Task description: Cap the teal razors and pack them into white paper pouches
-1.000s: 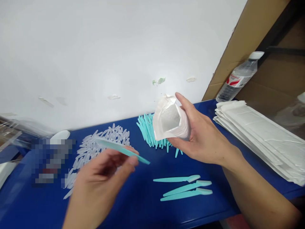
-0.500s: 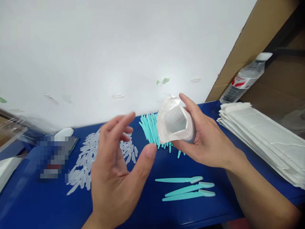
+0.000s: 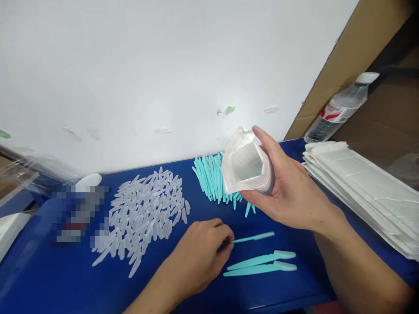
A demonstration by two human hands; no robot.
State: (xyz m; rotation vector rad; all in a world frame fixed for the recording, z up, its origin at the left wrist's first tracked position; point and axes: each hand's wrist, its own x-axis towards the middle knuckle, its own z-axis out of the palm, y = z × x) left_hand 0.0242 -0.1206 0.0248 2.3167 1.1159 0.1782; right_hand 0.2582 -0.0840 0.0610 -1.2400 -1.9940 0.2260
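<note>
My right hand [image 3: 291,192] is wrapped round a white padded mailer bag [image 3: 231,174], its mouth spread open towards me and its bubble lining showing. Lower down, my left hand [image 3: 207,253] pinches the handle end of a turquoise eyebrow razor [image 3: 253,238], lifted slightly at the tip. Two more turquoise razors [image 3: 262,261] lie side by side on the blue table just in front. Behind the bag, a heap of turquoise razors [image 3: 209,179] is partly hidden. Left of it spreads a pile of small translucent blade covers [image 3: 147,209].
A stack of flat white mailers [image 3: 363,187] lies at the right edge. Behind it a plastic water bottle [image 3: 340,109] leans against cardboard [image 3: 327,74]. A white oval object [image 3: 88,182] sits at the left, near a blurred-out item. The white wall [image 3: 147,78] closes off the back.
My left hand has moved down from beside the bag, closed, and picked up the farthest of the three laid-out razors. The bag in my right hand has shifted slightly right.
</note>
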